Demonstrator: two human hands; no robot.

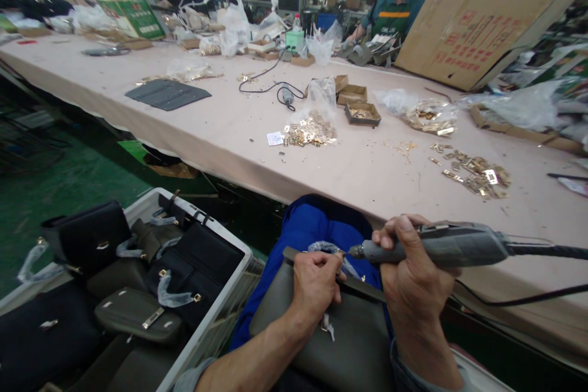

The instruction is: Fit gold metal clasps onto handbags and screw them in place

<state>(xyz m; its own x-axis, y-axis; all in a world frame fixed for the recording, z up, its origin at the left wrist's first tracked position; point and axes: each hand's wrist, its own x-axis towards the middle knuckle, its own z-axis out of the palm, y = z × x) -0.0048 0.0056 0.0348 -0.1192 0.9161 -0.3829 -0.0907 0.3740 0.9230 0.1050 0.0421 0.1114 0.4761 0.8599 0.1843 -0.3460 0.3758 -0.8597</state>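
An olive-grey handbag (353, 331) lies across my blue-clad lap, with a plastic-wrapped handle (328, 247) at its far side and a small metal piece with a white tag (327, 326) hanging on its front. My left hand (316, 285) is closed at the bag's top edge, fingers pinched near a small fitting that they mostly hide. Wrapped in my right hand (413, 269) is a grey electric screwdriver (463, 245), held nearly level. Its tip points left and meets the spot by my left fingertips; whether a screw sits there I cannot make out.
A white crate (234, 245) of black and olive handbags stands at my left. On the table (206, 128) lie gold metal plates (482, 174), a bag of fittings (316, 128), small boxes (362, 114) and a dark sheet (168, 94). The screwdriver's cable trails right. Co-workers sit opposite.
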